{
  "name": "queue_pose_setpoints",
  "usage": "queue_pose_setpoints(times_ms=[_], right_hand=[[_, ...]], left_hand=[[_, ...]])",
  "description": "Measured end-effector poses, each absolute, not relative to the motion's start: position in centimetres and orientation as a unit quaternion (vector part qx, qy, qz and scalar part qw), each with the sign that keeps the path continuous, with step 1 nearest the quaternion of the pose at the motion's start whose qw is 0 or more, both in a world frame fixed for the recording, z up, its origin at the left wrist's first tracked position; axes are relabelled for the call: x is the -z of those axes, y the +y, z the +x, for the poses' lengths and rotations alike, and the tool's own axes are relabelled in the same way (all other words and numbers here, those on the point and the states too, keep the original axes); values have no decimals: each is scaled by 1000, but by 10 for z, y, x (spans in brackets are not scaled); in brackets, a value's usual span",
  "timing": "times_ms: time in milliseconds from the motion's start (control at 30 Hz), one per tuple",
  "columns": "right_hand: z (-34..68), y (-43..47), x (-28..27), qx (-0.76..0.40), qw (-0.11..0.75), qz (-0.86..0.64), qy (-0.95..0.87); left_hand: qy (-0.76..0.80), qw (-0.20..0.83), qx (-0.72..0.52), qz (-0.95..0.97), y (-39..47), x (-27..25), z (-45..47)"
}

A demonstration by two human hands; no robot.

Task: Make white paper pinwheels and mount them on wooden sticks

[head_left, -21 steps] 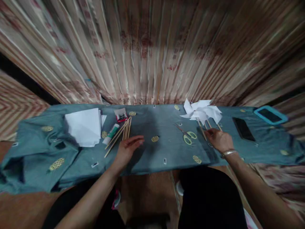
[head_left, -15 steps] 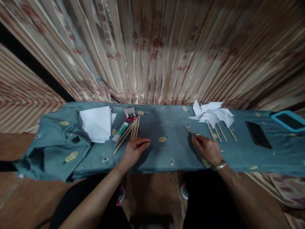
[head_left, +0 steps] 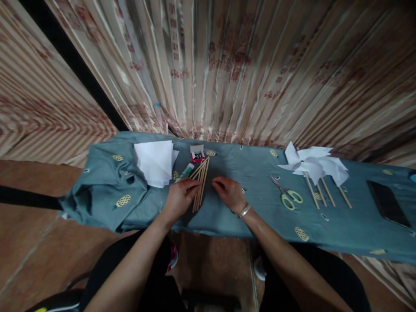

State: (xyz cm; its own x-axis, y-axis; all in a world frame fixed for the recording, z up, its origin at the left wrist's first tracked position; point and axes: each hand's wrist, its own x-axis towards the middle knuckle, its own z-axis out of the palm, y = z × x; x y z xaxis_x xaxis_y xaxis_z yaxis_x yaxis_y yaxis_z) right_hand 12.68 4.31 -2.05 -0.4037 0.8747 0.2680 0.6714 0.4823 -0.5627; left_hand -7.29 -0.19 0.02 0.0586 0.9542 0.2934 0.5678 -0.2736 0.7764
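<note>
Head view: left hand (head_left: 180, 197) lies at the sticks (head_left: 203, 185), fingers bent; whether they pinch one cannot be told. Right hand (head_left: 230, 193) sits apart at the sticks' 3 o'clock, fingers curled, tip contact unclear. Paper (head_left: 153, 162) lies at their 10 o'clock, box (head_left: 197, 154) at 12.

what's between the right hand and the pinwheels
The scissors lie between the right hand and the pinwheels, as the head view shows.

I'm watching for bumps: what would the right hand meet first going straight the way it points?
The right hand would probably meet the wooden sticks first, though its height above them is unclear.
</note>
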Motion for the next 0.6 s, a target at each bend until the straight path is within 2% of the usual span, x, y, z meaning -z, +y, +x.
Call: queue_pose_setpoints(times_ms=[200, 400, 600], right_hand=[[99, 49, 20, -187, 283, -441, -831], [67, 54, 5, -165, 254, -395, -867], [10, 73, -3, -152, 188, -334, -911]], left_hand=[[582, 197, -406, 676, -3, -3, -97], [572, 160, -423, 684, -6, -8, -102], [518, -39, -452, 726, -19, -24, -87]])
